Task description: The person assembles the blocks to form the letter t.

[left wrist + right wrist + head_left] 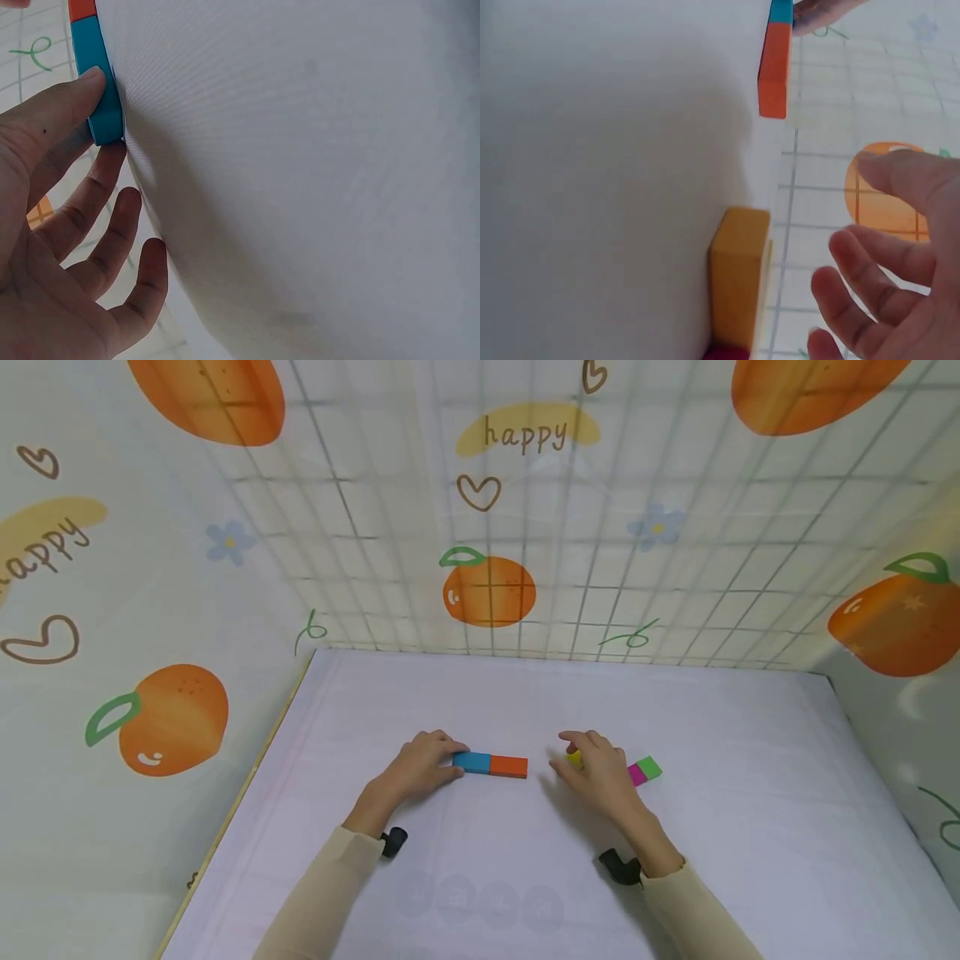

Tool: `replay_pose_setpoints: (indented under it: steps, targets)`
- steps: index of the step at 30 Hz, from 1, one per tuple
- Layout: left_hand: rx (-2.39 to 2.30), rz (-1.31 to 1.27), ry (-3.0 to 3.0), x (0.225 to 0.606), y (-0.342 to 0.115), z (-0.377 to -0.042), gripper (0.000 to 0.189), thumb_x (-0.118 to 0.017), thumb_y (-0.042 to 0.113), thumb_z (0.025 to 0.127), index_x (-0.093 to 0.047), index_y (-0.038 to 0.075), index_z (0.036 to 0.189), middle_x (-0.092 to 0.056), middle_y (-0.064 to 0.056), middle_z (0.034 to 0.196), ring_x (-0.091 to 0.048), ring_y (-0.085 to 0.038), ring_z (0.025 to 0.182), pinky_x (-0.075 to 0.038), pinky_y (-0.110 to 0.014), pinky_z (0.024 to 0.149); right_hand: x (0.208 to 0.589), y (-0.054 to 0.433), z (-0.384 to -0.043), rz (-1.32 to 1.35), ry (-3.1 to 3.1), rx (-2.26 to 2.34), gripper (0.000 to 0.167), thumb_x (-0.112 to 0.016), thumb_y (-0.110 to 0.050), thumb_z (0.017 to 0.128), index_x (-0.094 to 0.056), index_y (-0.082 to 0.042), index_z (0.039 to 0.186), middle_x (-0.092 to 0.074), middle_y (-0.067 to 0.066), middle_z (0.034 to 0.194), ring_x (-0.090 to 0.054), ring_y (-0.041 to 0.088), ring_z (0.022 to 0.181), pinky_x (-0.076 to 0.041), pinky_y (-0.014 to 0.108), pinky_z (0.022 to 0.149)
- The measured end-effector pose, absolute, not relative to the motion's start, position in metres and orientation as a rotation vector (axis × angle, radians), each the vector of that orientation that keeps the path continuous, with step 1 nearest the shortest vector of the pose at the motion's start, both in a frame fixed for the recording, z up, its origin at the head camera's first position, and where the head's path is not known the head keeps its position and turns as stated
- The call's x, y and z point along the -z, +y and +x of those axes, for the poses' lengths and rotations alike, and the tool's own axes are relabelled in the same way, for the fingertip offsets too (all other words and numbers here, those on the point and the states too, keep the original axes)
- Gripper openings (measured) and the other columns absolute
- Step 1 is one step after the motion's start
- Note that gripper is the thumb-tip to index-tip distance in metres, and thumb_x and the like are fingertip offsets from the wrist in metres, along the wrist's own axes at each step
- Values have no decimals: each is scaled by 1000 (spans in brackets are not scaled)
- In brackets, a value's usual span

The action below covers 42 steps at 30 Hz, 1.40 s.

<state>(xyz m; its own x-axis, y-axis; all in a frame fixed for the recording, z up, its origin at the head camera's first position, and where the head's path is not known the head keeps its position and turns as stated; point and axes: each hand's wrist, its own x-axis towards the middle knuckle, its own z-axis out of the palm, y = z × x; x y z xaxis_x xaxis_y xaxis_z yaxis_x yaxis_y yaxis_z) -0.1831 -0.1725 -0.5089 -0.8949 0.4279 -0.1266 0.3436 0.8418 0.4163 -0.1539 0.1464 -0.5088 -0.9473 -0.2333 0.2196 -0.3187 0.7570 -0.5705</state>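
At the table's middle, a blue block [474,762] and an orange-red block [509,767] lie end to end in a row. My left hand [420,764] pinches the blue block's left end between thumb and index finger; the other fingers are spread behind it in the left wrist view. To the right, my right hand [600,777] hovers with parted fingers over a yellow block [739,277], holding nothing. That hand partly covers the yellow block in the head view. Beyond it a magenta block [637,774] and a green block [649,767] extend at a slant.
The blocks lie on a white-covered table [480,710]. Behind stands a curtain [390,568] printed with oranges, hearts and grid lines, and a similar sheet [60,793] hangs at the left. A black wrist device [621,867] sits under the right wrist.
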Motion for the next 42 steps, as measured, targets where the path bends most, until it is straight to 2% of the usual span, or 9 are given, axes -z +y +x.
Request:
replay_pose_setpoints:
  steps: [4,8,19,27,42]
  targets:
    - [-583,600,2811,508,-172,-183,38,-75,29,92,-70,22,128,-62,-2,123,-53,-25,112,-44,-47,88,512,155,-152,356,-2774,-980,49,-78,-28,88,-63,-3,127,-62,10,98,-55,25,88,-36,47,78]
    - [-588,603,2811,507,-172,-182,38,-75,29,92,-70,22,128,-62,-2,122,-53,-25,112,-44,-47,88,512,163,-150,265,-2758,-997,51,-79,-29,88,-63,0,127,-61,14,99,-53,31,94,-36,49,79]
    - [-597,603,2813,507,-172,-181,38,-76,28,91,-70,22,128,-62,-2,122,-54,-25,112,-44,-47,88,514,174,-152,12,-2925,-846,68,-76,-47,86,-59,0,132,-53,23,112,-44,39,100,-31,55,80]
    - [-588,605,2809,508,-172,-182,38,-76,28,91,-70,21,128,-62,-1,121,-53,-24,111,-44,-47,87,514,175,-157,-46,-3049,-772,74,-74,-51,85,-57,2,134,-51,25,115,-44,42,104,-33,59,84]
    - [-593,588,2803,506,-172,-181,38,-75,29,92,-69,22,129,-62,-1,124,-53,-23,112,-43,-45,89,516,171,-161,-56,-3082,-715,75,-77,-49,83,-57,4,132,-50,26,114,-44,42,103,-34,59,83]
